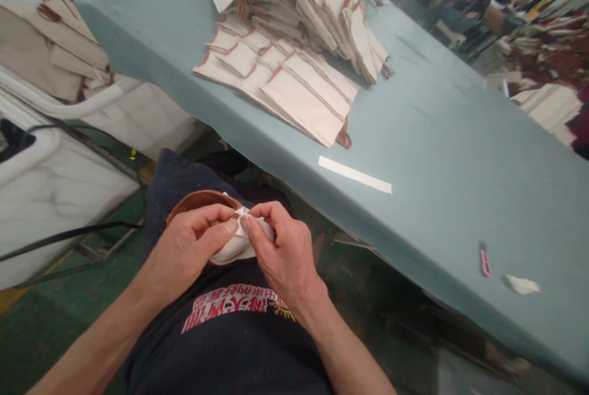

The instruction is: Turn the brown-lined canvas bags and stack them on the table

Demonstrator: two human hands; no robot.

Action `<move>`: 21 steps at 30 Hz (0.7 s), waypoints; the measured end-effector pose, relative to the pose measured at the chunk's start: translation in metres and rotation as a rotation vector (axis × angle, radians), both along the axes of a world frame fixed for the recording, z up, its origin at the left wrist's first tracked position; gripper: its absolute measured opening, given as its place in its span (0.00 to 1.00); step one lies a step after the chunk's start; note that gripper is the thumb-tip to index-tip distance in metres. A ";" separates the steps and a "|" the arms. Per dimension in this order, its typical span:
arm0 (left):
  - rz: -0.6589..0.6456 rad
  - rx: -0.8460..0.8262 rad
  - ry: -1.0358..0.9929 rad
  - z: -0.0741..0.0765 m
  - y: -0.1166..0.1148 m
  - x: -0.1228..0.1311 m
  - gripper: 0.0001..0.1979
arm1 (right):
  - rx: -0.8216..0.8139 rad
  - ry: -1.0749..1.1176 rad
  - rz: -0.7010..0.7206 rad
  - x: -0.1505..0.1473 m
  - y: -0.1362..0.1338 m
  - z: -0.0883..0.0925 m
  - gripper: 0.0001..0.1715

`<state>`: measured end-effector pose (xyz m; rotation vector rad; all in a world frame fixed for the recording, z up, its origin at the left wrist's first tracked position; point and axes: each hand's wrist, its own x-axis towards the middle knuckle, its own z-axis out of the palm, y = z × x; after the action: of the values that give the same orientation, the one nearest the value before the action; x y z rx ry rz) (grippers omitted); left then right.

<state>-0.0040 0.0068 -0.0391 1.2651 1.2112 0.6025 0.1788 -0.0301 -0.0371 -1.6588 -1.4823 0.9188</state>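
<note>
Both my hands are held close together over my lap, in front of my dark shirt. My left hand (188, 245) and my right hand (280, 248) are both closed on a small cream cloth piece (237, 246) with a brown strap loop (197, 200). The thumbs and forefingers pinch a small white bit at the cloth's top edge. The rest of the cloth is bunched under my fingers.
A blue-grey table (437, 137) runs to the right. On it lie a stack of cream cloth pieces with brown trim (294, 76), a white paper strip (354, 174), a small pink tool (484, 258) and a white scrap (522, 285). White machine parts and cables stand at left.
</note>
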 end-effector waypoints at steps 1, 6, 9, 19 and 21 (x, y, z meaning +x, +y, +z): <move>0.003 -0.028 -0.018 0.003 0.001 0.001 0.18 | 0.006 -0.007 -0.001 0.000 0.000 0.000 0.16; 0.025 -0.022 0.010 0.016 0.001 0.013 0.17 | 0.007 -0.043 -0.017 -0.001 0.001 -0.002 0.15; 0.033 0.055 0.070 0.015 0.000 0.019 0.16 | -0.005 -0.049 -0.021 -0.001 0.001 -0.004 0.15; 0.030 0.162 0.131 0.014 -0.001 0.018 0.12 | -0.071 -0.040 -0.051 -0.002 0.001 -0.003 0.15; 0.025 0.184 0.141 0.015 -0.001 0.018 0.12 | -0.133 -0.005 -0.029 0.002 0.003 -0.002 0.17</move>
<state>0.0137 0.0061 -0.0240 1.4691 1.3124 0.6635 0.1805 -0.0271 -0.0388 -1.7743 -1.4229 1.0175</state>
